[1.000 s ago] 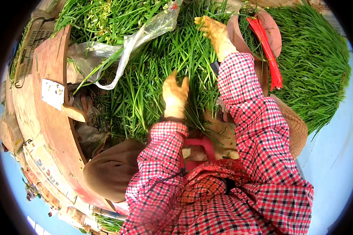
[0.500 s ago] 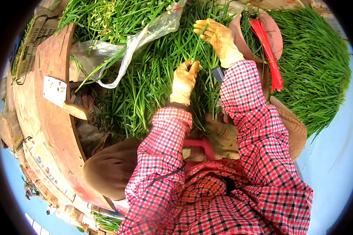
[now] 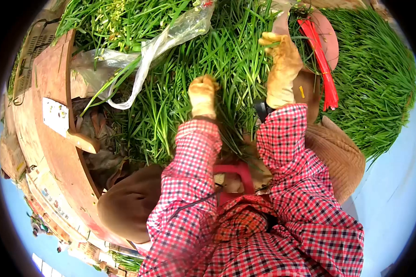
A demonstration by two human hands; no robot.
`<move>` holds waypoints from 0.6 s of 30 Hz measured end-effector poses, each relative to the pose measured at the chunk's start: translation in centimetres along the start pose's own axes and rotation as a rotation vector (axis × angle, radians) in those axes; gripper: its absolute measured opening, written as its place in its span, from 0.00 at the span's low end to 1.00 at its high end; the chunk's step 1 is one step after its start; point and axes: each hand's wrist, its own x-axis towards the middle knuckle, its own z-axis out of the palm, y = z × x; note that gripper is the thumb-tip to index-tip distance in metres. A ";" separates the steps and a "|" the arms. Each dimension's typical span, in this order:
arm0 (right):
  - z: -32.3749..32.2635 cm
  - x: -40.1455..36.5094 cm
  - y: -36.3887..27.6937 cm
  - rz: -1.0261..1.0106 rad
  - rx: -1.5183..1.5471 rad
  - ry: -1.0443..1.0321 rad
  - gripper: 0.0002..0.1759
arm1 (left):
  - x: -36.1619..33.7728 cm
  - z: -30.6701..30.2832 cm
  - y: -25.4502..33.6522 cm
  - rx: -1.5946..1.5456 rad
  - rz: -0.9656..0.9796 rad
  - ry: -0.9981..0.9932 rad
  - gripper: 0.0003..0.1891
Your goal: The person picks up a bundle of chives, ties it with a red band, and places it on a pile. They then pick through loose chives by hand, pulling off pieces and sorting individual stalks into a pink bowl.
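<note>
Left hand (image 3: 202,95) clenches chive stalks (image 3: 223,125), right hand (image 3: 284,62) pinches one blade (image 3: 269,45); much loose heap (image 3: 171,106) seemingly remains, red ties (image 3: 327,74) unused.

An open-air vegetable sorting spot: heaps of cut green chives (image 3: 226,55) fill the upper frame, red tie bands (image 3: 326,69) upper right, wooden board (image 3: 55,138) at left.

Bright hard daylight, saturated colour, strong fisheye bending, black vignette at edges, mostly sharp.
</note>
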 end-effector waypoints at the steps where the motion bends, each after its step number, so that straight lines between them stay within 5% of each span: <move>1: -0.4 0.9 0.5 -0.024 -0.063 -0.047 0.18 | 0.8 -0.4 -1.8 -0.020 -0.065 0.002 0.12; 2: -0.3 1.6 1.0 -0.045 -0.121 -0.095 0.17 | 0.6 -1.3 -2.5 -0.062 -0.089 -0.010 0.13; 4: -0.5 4.0 3.9 0.255 0.044 -0.126 0.12 | 0.3 -3.0 -3.2 0.044 -0.056 0.026 0.13; 6: 0.9 5.9 6.0 0.359 -0.181 -0.140 0.11 | 0.4 -3.9 -3.8 -0.019 -0.049 0.095 0.14; 8: 1.1 7.8 11.2 0.476 -0.510 -0.215 0.12 | 0.0 -4.8 -2.8 0.374 0.010 0.168 0.14; 10: 2.1 8.6 16.2 -0.040 -1.883 -0.690 0.09 | 0.2 -4.7 -3.8 0.632 0.212 0.409 0.16; 12: 1.8 6.1 20.2 -0.054 -1.761 -0.408 0.12 | -0.3 -4.0 -2.7 0.702 0.333 0.643 0.15; 16: 2.4 7.2 19.2 0.372 -2.133 -0.921 0.16 | -1.0 -3.5 -0.6 0.572 0.552 0.588 0.14; 17: 3.1 6.9 16.2 0.592 -1.596 -0.439 0.15 | -1.2 -3.1 -0.3 0.550 0.628 0.537 0.14; 18: 0.5 5.9 20.2 0.133 -1.498 -0.226 0.13 | -1.2 -2.6 0.1 0.524 0.702 0.484 0.13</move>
